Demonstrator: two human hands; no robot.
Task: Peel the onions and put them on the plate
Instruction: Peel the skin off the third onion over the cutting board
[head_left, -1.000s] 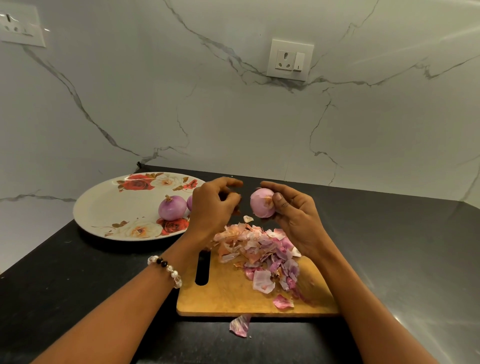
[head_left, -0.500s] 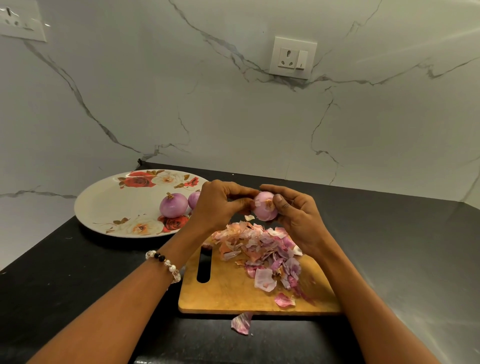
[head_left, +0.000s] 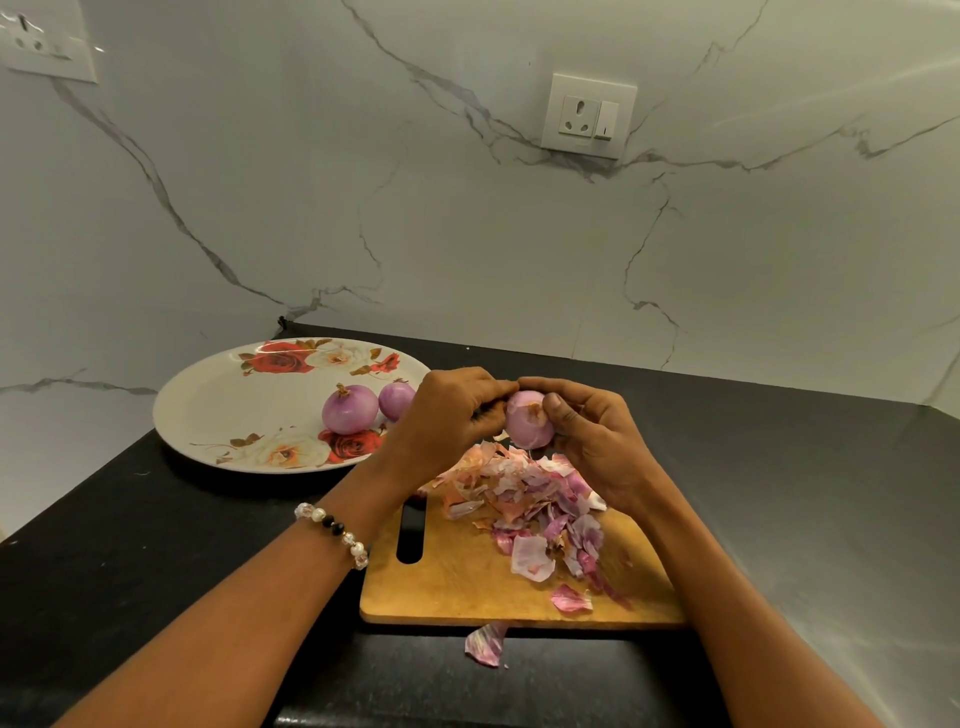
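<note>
A small purple onion (head_left: 527, 427) with a scrap of brown skin on it is held above the wooden cutting board (head_left: 467, 582). My right hand (head_left: 587, 441) grips it from the right, thumb on its front. My left hand (head_left: 447, 421) pinches at the onion's upper left side with curled fingers. Two peeled onions, a larger one (head_left: 349, 409) and a smaller one (head_left: 395, 400) partly hidden by my left hand, lie on the floral plate (head_left: 228, 400) at the left.
A heap of onion peels (head_left: 530, 499) covers the board's far half. One loose peel (head_left: 485, 644) lies on the black counter (head_left: 156, 545) in front of the board. A marble wall with a socket (head_left: 588, 115) stands behind.
My left hand moved right from beside the onion and now pinches its upper left. The onion stayed in my right hand.
</note>
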